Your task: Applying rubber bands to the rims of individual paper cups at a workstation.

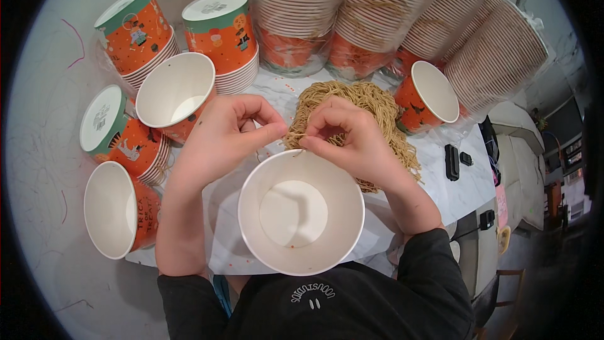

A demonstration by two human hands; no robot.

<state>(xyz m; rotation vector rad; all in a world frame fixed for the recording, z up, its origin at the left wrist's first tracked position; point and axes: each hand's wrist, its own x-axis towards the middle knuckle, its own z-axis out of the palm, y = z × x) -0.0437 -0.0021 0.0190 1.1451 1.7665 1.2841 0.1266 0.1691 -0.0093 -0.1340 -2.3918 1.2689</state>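
A white-lined paper bucket (343,214) stands in front of my body, its open mouth toward me. Over its far rim, my left hand (233,126) pinches a piece of tan twine (296,135) between thumb and finger. My right hand (349,132) is closed on the same twine just to the right, the fingertips of both hands nearly meeting. Whether the twine passes through the rim is too small to make out. Behind my right hand lies a heap of tan cords (371,104), partly covered by that hand.
Orange paper buckets, some in upside-down stacks (217,34), crowd the left side. Tall wrapped bucket stacks (299,0) line the back. A single orange bucket (415,104) tilts right of the cords. Small black devices (452,162) lie near the table's right edge.
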